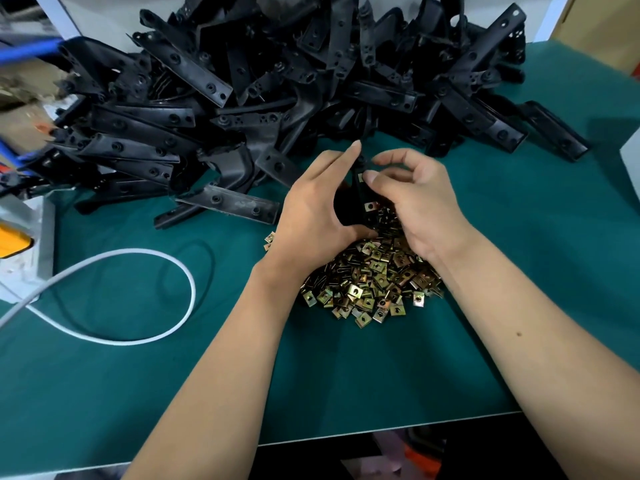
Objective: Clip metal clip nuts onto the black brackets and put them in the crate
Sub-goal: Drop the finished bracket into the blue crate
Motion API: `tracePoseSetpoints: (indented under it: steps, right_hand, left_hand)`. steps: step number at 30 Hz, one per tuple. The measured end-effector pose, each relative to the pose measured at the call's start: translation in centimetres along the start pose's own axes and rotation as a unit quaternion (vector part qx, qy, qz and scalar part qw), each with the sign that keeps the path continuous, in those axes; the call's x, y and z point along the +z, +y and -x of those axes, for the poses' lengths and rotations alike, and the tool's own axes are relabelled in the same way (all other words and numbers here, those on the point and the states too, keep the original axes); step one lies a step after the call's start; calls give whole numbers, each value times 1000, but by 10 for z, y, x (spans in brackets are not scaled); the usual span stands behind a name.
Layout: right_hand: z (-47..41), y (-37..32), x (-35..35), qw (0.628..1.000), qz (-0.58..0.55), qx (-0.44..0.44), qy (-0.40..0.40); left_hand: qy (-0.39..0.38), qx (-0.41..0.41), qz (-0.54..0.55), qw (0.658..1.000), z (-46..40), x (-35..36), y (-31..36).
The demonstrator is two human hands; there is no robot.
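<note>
Left hand (311,206) grips one bracket (358,199) – right hand (412,199) pinches a clip nut (362,177) onto it; the bracket heap (263,88) awaits, no crate visible.

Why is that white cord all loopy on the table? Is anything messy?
The white cord curls loosely across the green table near the work area. A few clip nuts lie strayed from the pile. Nothing looks broken.

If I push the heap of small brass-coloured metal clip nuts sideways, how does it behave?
The heap of small brass-coloured metal clip nuts would probably spread rather than move together, since the pieces lie loose. Flat and square, they likely slide on the green table mat, not roll. Strays already sit at its edges.
</note>
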State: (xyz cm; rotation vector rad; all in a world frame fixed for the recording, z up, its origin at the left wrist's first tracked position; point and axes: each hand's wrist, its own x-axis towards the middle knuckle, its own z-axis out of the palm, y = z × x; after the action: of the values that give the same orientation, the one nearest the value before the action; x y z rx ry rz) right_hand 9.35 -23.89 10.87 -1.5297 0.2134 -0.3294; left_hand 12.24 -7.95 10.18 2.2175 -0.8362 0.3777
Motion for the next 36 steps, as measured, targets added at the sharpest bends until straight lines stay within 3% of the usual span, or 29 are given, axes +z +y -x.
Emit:
tracePoseSetpoints:
  steps: [6,9,12,18,26,29,32,34,36]
  right_hand:
    - [11,-6,-8,990,122,-60,26]
    - [19,-18,-26,967,227,-108,33]
    - [29,-32,-57,937,315,-123,90]
    - [69,-55,-147,911,329,-128,212]
    - [168,-47,-307,881,279,-67,376]
    - [210,-24,-362,887,244,4,391]
    - [244,18,-407,892,128,35,432]
    - [260,52,-425,875,61,74,474]
    - [278,89,-441,839,78,172,511]
  left_hand:
    - [27,-45,-62,997,0,4,15]
    - [32,-9,-117,993,-8,12,40]
    - [26,35,-188,981,-19,29,77]
    - [12,100,-202,974,-40,76,180]
    - [-69,311,-173,932,-26,181,329]
    - [-133,353,-123,918,-1,229,367]
    - [-257,380,-58,887,34,276,385]
    - [-351,383,-31,854,59,300,385]
    - [-415,372,-33,830,79,319,377]
